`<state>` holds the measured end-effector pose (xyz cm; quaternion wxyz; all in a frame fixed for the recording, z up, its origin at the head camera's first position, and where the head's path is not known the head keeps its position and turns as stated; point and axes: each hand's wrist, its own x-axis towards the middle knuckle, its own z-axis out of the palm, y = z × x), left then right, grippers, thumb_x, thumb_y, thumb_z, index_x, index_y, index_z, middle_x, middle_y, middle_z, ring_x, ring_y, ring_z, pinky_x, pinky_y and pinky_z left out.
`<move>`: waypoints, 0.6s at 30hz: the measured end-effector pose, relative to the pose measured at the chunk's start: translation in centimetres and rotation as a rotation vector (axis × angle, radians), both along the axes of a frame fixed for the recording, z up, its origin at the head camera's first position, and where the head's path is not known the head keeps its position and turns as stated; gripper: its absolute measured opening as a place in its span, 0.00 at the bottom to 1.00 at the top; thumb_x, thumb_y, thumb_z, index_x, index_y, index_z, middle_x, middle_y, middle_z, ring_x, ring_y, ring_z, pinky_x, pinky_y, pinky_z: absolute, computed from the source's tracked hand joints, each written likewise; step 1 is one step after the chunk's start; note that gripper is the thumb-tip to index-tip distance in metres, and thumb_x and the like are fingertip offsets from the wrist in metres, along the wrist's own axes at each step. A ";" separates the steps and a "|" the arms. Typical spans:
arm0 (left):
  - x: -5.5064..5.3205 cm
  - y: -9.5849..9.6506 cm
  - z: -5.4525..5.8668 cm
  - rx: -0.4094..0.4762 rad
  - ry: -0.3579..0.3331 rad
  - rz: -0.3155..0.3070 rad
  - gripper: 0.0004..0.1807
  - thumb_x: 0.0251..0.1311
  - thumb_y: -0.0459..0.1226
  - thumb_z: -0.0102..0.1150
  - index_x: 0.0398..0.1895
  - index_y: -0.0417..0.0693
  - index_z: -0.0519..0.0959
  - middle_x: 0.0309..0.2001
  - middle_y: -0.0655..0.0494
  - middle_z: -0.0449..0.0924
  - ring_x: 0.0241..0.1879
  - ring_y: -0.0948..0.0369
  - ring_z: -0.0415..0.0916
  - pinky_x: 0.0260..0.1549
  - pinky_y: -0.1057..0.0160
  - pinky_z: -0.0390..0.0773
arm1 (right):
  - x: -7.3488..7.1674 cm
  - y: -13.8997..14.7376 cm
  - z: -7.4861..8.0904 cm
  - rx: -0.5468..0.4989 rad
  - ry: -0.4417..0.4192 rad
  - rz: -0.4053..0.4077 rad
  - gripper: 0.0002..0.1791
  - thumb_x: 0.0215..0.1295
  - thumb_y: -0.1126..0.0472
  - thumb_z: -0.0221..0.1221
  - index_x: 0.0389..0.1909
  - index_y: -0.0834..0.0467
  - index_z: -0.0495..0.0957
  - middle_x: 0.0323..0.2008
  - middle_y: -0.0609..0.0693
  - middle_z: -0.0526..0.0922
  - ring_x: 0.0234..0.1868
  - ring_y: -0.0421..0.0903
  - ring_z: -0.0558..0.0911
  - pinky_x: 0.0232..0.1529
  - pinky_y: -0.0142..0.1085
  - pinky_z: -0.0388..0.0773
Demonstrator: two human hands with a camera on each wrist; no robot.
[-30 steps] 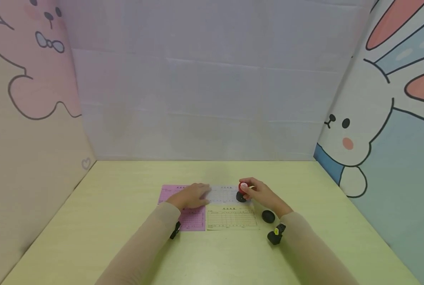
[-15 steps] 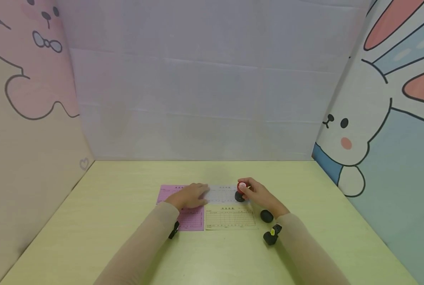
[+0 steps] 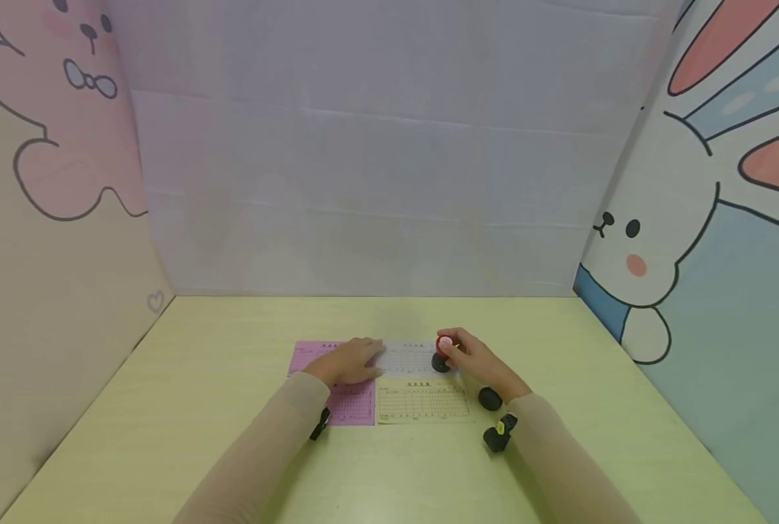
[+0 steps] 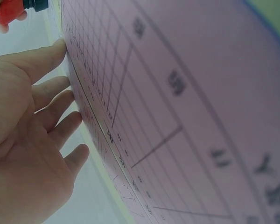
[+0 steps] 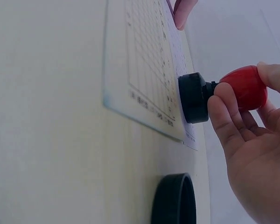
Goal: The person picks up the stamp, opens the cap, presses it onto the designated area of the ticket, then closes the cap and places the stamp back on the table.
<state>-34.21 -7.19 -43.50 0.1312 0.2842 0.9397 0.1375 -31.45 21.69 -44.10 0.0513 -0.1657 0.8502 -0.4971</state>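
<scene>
My right hand [image 3: 479,362] holds a stamp [image 5: 193,98] by its red bulb handle [image 5: 245,88], thumb at the top and fingers around the side. The stamp's round black base stands on the right end of a white printed form [image 3: 407,358]. My left hand [image 3: 353,362] rests with fingers extended over the white form's left end and the pink forms [image 3: 356,407] beside it. In the left wrist view its fingertips [image 4: 77,156] meet the paper. A yellow form [image 3: 425,404] lies just in front of the white one.
A round black cap [image 3: 490,398] lies on the table [image 3: 389,473] to the right of the yellow form, near my right wrist. A second pink form [image 3: 307,354] lies at the back left. A white sheet [image 3: 363,182] stands behind the table, with cartoon-printed walls on both sides.
My right wrist has shifted very slightly left, while the stamp stays on the white form's right end. My left hand keeps its place on the papers.
</scene>
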 end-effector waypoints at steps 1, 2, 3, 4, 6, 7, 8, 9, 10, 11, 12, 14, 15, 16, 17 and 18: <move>0.0 0.0 0.0 -0.002 0.001 0.000 0.34 0.72 0.46 0.56 0.76 0.44 0.62 0.76 0.49 0.58 0.75 0.50 0.52 0.73 0.51 0.52 | 0.0 0.0 0.0 0.002 0.003 0.002 0.26 0.79 0.54 0.50 0.68 0.68 0.65 0.49 0.58 0.80 0.41 0.48 0.79 0.50 0.43 0.78; -0.1 0.0 -0.1 -0.004 0.003 -0.001 0.34 0.72 0.47 0.55 0.76 0.45 0.62 0.76 0.49 0.58 0.75 0.50 0.52 0.73 0.52 0.52 | 0.0 0.0 0.1 0.003 0.005 0.003 0.26 0.79 0.54 0.50 0.68 0.67 0.65 0.49 0.58 0.80 0.41 0.48 0.79 0.50 0.42 0.78; -0.1 0.0 -0.1 -0.005 0.005 0.000 0.34 0.72 0.47 0.55 0.76 0.45 0.62 0.76 0.50 0.58 0.75 0.51 0.53 0.73 0.52 0.52 | 0.0 0.0 0.1 0.006 0.009 0.004 0.26 0.79 0.54 0.50 0.68 0.67 0.66 0.49 0.57 0.80 0.40 0.48 0.80 0.49 0.42 0.78; -0.2 0.0 -0.1 -0.009 0.007 -0.001 0.34 0.72 0.47 0.55 0.76 0.45 0.62 0.76 0.50 0.58 0.75 0.51 0.52 0.73 0.52 0.52 | 0.3 -0.1 0.6 0.007 0.012 0.006 0.25 0.79 0.55 0.50 0.67 0.68 0.66 0.48 0.58 0.80 0.40 0.49 0.80 0.49 0.43 0.78; -0.3 0.0 -0.1 -0.006 0.006 -0.003 0.34 0.72 0.47 0.55 0.76 0.45 0.62 0.76 0.50 0.58 0.75 0.51 0.52 0.73 0.52 0.52 | 0.2 -0.2 0.7 0.006 0.015 0.004 0.24 0.80 0.57 0.50 0.67 0.68 0.66 0.48 0.59 0.80 0.41 0.52 0.80 0.49 0.45 0.78; -0.4 0.0 0.0 -0.004 0.006 -0.005 0.33 0.72 0.47 0.56 0.76 0.45 0.62 0.76 0.50 0.58 0.75 0.51 0.52 0.73 0.52 0.52 | 0.2 -0.2 0.7 0.003 0.021 0.006 0.24 0.80 0.58 0.49 0.67 0.68 0.66 0.48 0.59 0.80 0.40 0.52 0.80 0.49 0.45 0.78; -0.4 0.0 0.0 -0.004 0.004 -0.005 0.34 0.72 0.47 0.56 0.76 0.45 0.62 0.76 0.50 0.58 0.75 0.51 0.52 0.73 0.52 0.52 | 0.2 -0.2 0.7 0.004 0.024 0.005 0.23 0.80 0.58 0.49 0.67 0.68 0.66 0.48 0.59 0.80 0.40 0.52 0.80 0.49 0.45 0.78; -0.5 0.0 0.1 -0.005 0.003 -0.006 0.34 0.72 0.47 0.56 0.76 0.45 0.62 0.76 0.50 0.58 0.75 0.51 0.52 0.73 0.52 0.52 | 0.1 -0.2 0.7 0.004 0.029 0.006 0.23 0.80 0.58 0.49 0.67 0.69 0.66 0.48 0.60 0.80 0.40 0.53 0.80 0.49 0.45 0.78; -0.5 0.0 0.2 -0.005 0.001 -0.006 0.34 0.72 0.47 0.56 0.76 0.45 0.62 0.76 0.50 0.57 0.76 0.51 0.52 0.73 0.52 0.52 | 0.0 -0.2 0.7 0.002 0.031 0.007 0.23 0.80 0.58 0.49 0.66 0.69 0.66 0.48 0.60 0.80 0.40 0.53 0.79 0.49 0.45 0.77; -0.5 0.0 0.2 -0.004 -0.001 -0.006 0.34 0.72 0.47 0.56 0.76 0.45 0.62 0.76 0.50 0.57 0.76 0.51 0.52 0.73 0.52 0.52 | -0.3 0.0 0.2 -0.002 0.035 0.008 0.23 0.80 0.58 0.50 0.67 0.68 0.66 0.48 0.59 0.80 0.40 0.52 0.79 0.48 0.44 0.77; -0.6 0.0 0.3 -0.005 -0.002 -0.006 0.34 0.72 0.47 0.56 0.76 0.45 0.61 0.76 0.50 0.57 0.76 0.51 0.52 0.73 0.52 0.51 | -0.3 0.0 0.2 -0.005 0.039 0.010 0.24 0.79 0.57 0.50 0.66 0.68 0.66 0.48 0.58 0.80 0.39 0.50 0.79 0.48 0.42 0.77; -0.7 0.0 0.3 -0.011 -0.001 -0.010 0.34 0.72 0.47 0.56 0.77 0.45 0.61 0.76 0.49 0.57 0.76 0.50 0.52 0.73 0.51 0.51 | -0.4 0.0 0.2 -0.002 0.041 0.007 0.24 0.79 0.56 0.50 0.66 0.68 0.67 0.47 0.57 0.80 0.39 0.50 0.79 0.47 0.41 0.77; -0.7 0.0 0.2 -0.012 -0.001 -0.011 0.34 0.72 0.47 0.56 0.77 0.45 0.61 0.76 0.49 0.57 0.76 0.50 0.52 0.73 0.51 0.52 | -0.4 0.0 0.2 -0.004 0.039 0.005 0.24 0.79 0.56 0.51 0.66 0.68 0.67 0.47 0.57 0.80 0.38 0.49 0.78 0.47 0.40 0.77; -0.8 0.0 0.2 -0.012 -0.001 -0.011 0.34 0.72 0.47 0.56 0.76 0.45 0.61 0.76 0.49 0.57 0.76 0.50 0.52 0.73 0.51 0.52 | -0.5 0.0 0.2 -0.003 0.040 0.004 0.24 0.79 0.56 0.51 0.66 0.68 0.67 0.47 0.57 0.80 0.38 0.49 0.78 0.47 0.39 0.77; -0.9 0.0 0.2 -0.013 0.000 -0.013 0.34 0.72 0.47 0.56 0.76 0.45 0.62 0.76 0.49 0.57 0.76 0.50 0.52 0.73 0.51 0.52 | -0.5 -0.1 0.2 -0.001 0.037 0.001 0.24 0.79 0.56 0.50 0.66 0.68 0.67 0.47 0.57 0.80 0.38 0.49 0.78 0.46 0.38 0.76; -1.0 -0.1 0.2 -0.012 -0.001 -0.013 0.34 0.72 0.47 0.56 0.76 0.45 0.62 0.76 0.49 0.58 0.75 0.50 0.52 0.73 0.51 0.52 | -0.5 -0.1 0.2 0.003 0.035 -0.006 0.24 0.79 0.56 0.50 0.66 0.67 0.67 0.47 0.57 0.80 0.38 0.49 0.78 0.46 0.38 0.76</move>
